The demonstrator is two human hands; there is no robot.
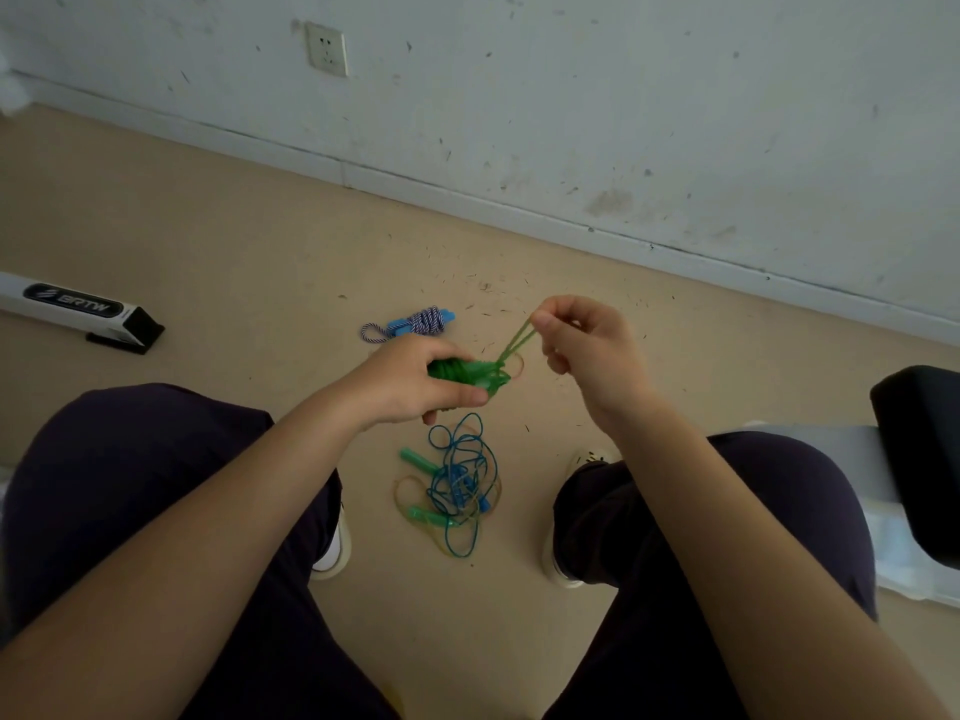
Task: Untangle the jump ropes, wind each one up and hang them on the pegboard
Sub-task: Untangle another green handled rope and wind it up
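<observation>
Left hand (415, 381): forearm reaching forward above the knees, grip clamped round a wound green jump rope (462, 371). Right hand (587, 345): raised just beside it, thumb and forefinger pinching a taut loop of that rope. On the floor (234, 252) below the grip: tangled blue and green ropes (457, 485). Beyond the grip: wound striped rope (415, 324).

Scuffed white wall (623, 96), socket (326, 48), beige floor (208, 241).

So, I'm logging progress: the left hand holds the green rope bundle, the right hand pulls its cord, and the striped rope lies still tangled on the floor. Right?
Not quite. In the head view the striped rope is already wound up; the blue tangle remains. The left hand holds the green rope bundle and the right hand pulls its cord.
</observation>
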